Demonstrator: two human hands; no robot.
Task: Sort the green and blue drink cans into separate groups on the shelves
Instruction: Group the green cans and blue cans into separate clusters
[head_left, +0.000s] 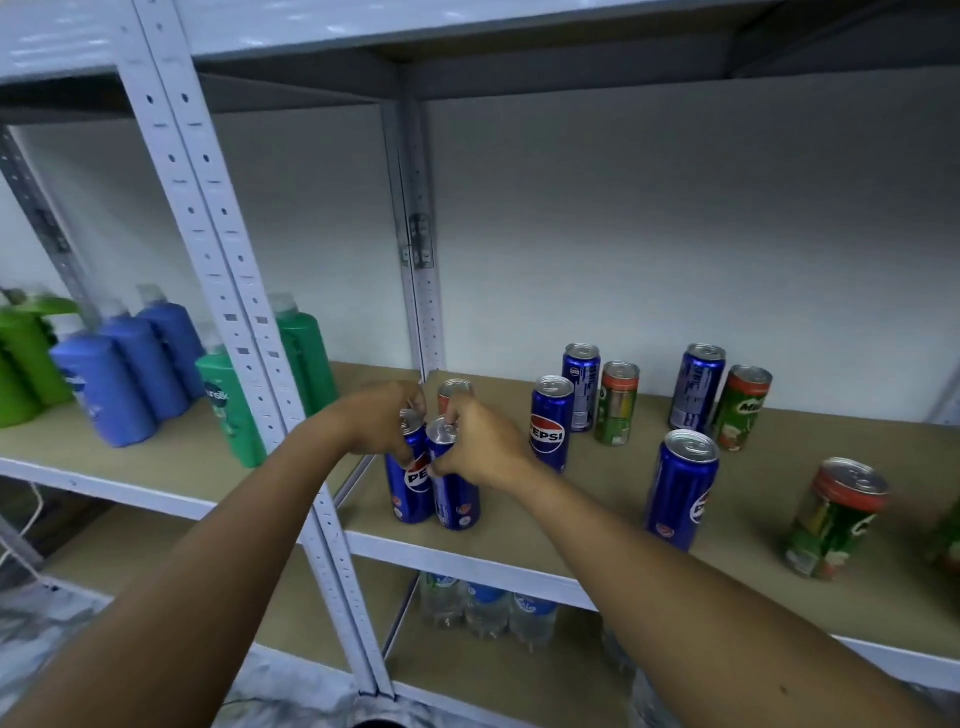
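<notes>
While both hands' fingers curl, left hand (376, 418) grips one blue can (408, 491), right hand (480, 447) another (457, 493).

a pale grey metal shelving rack (228, 291) with perforated uprights fills the view. its boards are tan (623, 467). behind it stands a plain white wall (675, 218). at 9 o'clock sit blue and green bottles (130, 374); at 6 o'clock, on a lower board, clear water bottles (488, 608).

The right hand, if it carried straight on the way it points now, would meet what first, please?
Probably the green can just beyond the right hand, which grips a blue can; depth is hard to judge.
</notes>
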